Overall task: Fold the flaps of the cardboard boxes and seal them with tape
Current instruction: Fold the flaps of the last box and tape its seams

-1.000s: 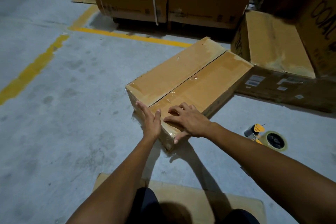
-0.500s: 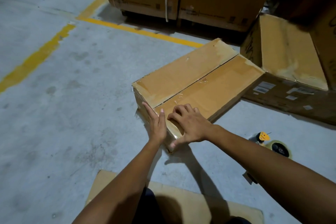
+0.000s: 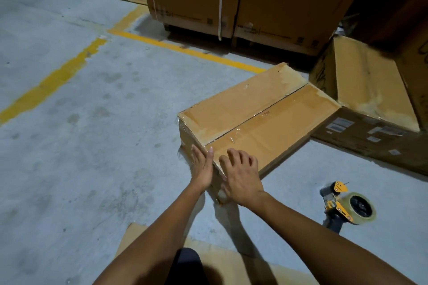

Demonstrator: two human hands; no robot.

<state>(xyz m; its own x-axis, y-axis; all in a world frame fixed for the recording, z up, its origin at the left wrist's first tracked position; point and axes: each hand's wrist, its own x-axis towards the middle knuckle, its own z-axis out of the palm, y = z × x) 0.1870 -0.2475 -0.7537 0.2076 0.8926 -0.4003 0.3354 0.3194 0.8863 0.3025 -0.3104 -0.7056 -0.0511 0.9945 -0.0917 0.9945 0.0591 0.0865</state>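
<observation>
Brown long cardboard box (image 3: pixel 266 122) lay on the grey concrete floor (image 3: pixel 92 146), flaps closed. The left grip (image 3: pixel 201 166) pressed flat against its near end; the right grip (image 3: pixel 240 176) rested spread over the near corner, clasping nothing.

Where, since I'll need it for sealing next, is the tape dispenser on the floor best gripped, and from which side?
Grip the dark handle, which juts toward the person from the tape dispenser lying on its side. Come from the near side with the right hand, the closer one; the tape roll and yellow cutter end lie beyond, likely clear of the grip.
</observation>
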